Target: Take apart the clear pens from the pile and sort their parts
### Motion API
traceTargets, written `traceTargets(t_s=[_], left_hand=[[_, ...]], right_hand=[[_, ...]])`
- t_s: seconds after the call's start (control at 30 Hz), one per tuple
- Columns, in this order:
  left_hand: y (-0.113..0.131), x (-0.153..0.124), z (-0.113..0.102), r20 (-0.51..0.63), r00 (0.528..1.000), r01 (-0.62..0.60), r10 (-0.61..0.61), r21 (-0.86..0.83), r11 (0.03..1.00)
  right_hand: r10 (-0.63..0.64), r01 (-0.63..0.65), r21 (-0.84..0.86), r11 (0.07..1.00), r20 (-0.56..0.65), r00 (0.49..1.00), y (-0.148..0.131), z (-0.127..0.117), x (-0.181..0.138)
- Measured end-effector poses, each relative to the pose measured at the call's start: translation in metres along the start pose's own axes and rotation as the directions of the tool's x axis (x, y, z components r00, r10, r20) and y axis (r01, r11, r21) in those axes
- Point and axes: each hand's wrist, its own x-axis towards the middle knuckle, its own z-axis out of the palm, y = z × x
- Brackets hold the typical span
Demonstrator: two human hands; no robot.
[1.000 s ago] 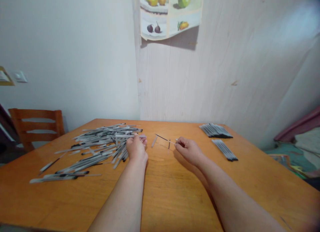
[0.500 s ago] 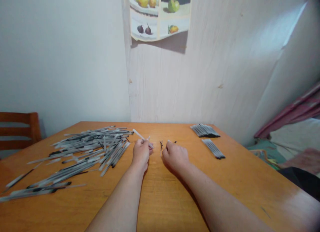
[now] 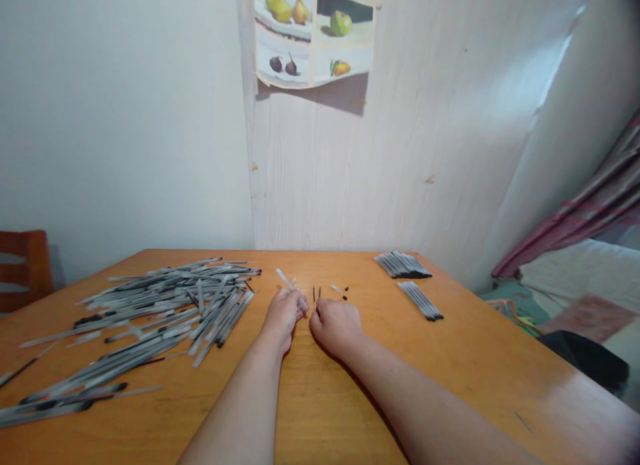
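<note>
My left hand (image 3: 283,314) is closed around translucent white pen barrels (image 3: 284,278); one sticks out past the fingers towards the wall, and how many there are is hidden. Just to its right, close to the tabletop, my right hand (image 3: 339,321) is closed with the knuckles up, so its fingertips are hidden. Two thin dark pen refills (image 3: 314,295) point away from me at its fingers; whether they are gripped I cannot tell. Beyond the right hand lie a small white piece (image 3: 337,288) and two small black pieces (image 3: 345,297).
A loose heap of pens and pen parts (image 3: 165,305) spreads over the left side of the wooden table (image 3: 320,411). At the right lie two neat rows of black-tipped pens, one farther back (image 3: 401,265) and one nearer (image 3: 420,301). A chair (image 3: 25,268) stands at the left.
My right hand has moved left, closer to the left hand and the refills. The two refills, crossed before, now stand apart side by side. The view has shifted slightly.
</note>
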Motion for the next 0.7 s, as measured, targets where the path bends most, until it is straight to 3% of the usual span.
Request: traceTargets(t_s=[0.17, 0.37, 0.7], left_hand=[[0.0, 0.002, 0.0, 0.028, 1.0, 0.01, -0.01, -0.004, 1.0], [-0.002, 0.002, 0.0, 0.057, 0.998, -0.009, 0.008, 0.019, 1.0], [-0.002, 0.0, 0.001, 0.125, 0.991, -0.059, 0.036, 0.184, 0.981]], right_hand=[[0.006, -0.008, 0.055, 0.998, 0.026, 1.0, 0.0, -0.003, -0.001], [0.115, -0.116, 0.061, 0.991, 0.031, 0.993, 0.012, -0.007, 0.001], [0.071, -0.072, 0.009, 0.997, 0.104, 0.992, 0.014, -0.003, 0.004]])
